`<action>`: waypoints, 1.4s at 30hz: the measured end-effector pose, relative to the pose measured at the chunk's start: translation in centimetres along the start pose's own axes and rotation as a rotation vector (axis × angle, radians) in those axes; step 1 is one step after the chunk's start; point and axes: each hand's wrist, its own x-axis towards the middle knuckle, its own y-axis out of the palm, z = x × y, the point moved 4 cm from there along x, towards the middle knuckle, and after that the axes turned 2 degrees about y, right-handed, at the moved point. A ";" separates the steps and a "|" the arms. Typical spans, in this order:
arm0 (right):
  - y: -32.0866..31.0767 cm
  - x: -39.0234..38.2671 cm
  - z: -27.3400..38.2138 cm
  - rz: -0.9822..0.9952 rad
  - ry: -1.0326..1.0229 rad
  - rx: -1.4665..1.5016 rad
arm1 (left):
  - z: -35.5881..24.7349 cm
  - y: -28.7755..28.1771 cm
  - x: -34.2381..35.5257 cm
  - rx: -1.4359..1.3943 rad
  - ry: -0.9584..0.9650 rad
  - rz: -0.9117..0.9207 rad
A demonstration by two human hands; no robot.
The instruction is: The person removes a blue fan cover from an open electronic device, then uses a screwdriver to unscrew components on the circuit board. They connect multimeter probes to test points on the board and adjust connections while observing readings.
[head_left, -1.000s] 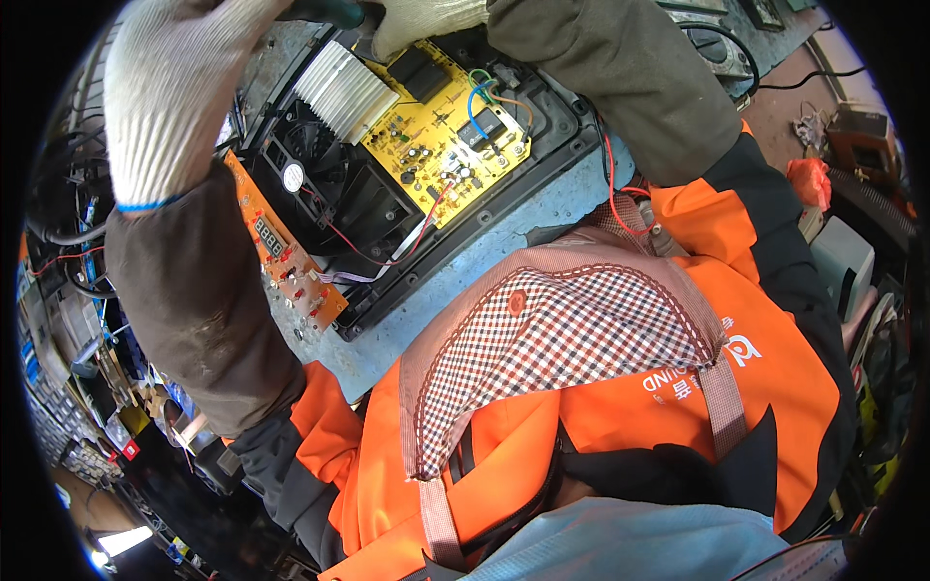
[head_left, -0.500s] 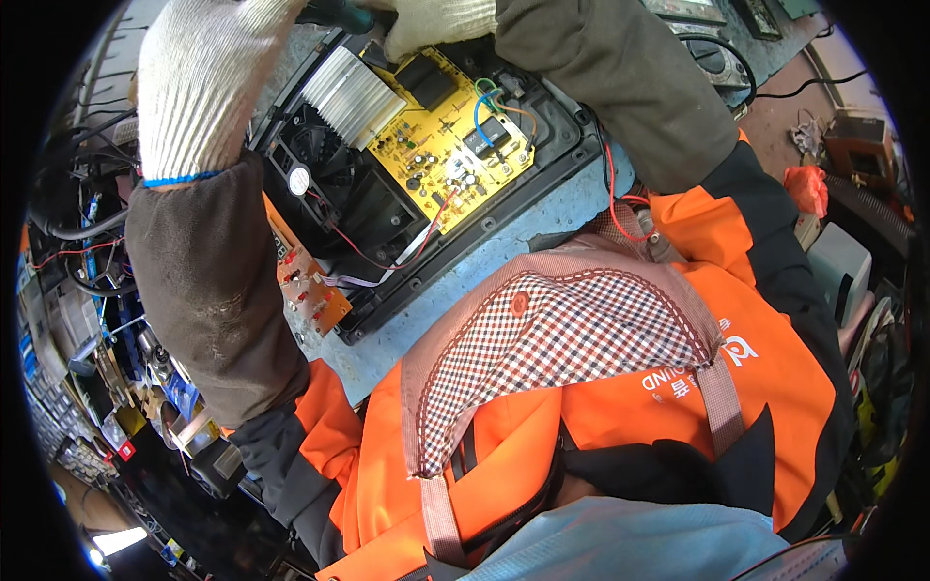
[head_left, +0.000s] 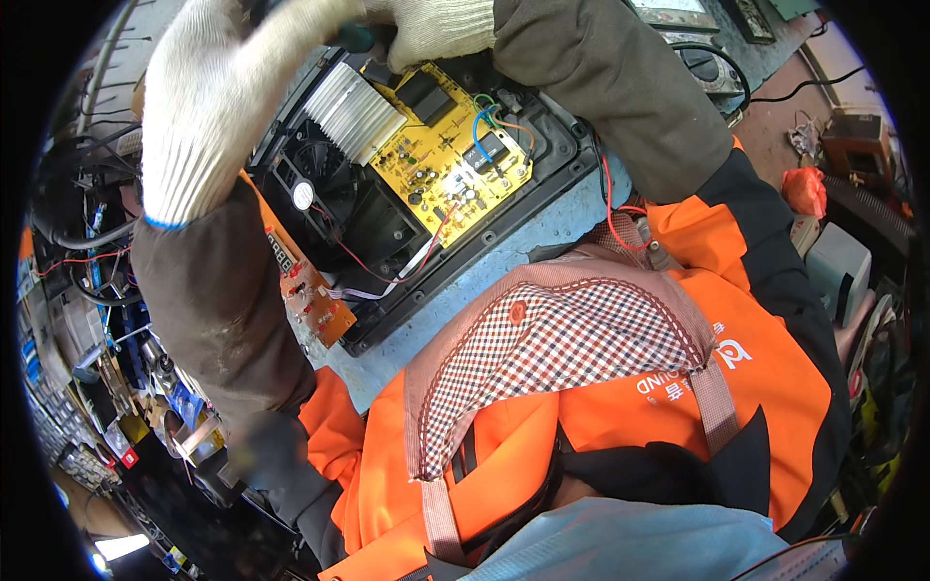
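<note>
My left hand (head_left: 208, 107), in a white knit glove, is at the upper left, its fingertips cut off by the top edge. It is closed round a dark teal tool (head_left: 356, 39), partly hidden behind the thumb; the tool's kind does not show. My right hand (head_left: 441, 29), gloved alike, curls beside the tool above a small black part (head_left: 380, 73); what its fingers hold is hidden. Below both hands lies an opened black appliance housing (head_left: 465, 242). Inside it are a yellow circuit board (head_left: 426, 160), a ribbed silver heatsink (head_left: 354, 111) and a black fan (head_left: 315, 174).
An orange display board (head_left: 315, 305) hangs by wires at the housing's left edge, on a blue worktop (head_left: 387, 353). A red wire (head_left: 608, 208) loops near my right sleeve. Tools and cables crowd the left; a meter (head_left: 707, 68) sits at the upper right.
My left hand has shifted slightly right and down, its thumb now reaching across the tool. The display board has come further out from behind my left sleeve. My right hand has barely moved.
</note>
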 end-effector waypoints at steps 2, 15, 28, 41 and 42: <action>-2.2 -2.6 -2.4 -0.020 0.122 0.016 | 0.9 3.3 1.8 -0.121 0.100 0.107; -1.3 -1.0 -1.7 -0.060 -0.044 -0.113 | 4.8 1.3 2.0 -0.192 0.062 0.270; -2.0 -3.0 -4.8 0.030 0.166 -0.498 | 9.0 1.2 3.6 -0.233 -0.189 0.205; -2.0 -2.4 -4.1 -0.046 0.149 -0.394 | 10.8 -5.2 2.2 -0.173 -0.272 -0.032; -2.1 -2.3 -4.0 -0.078 0.130 -0.368 | 11.0 -5.4 2.2 -0.180 -0.285 -0.041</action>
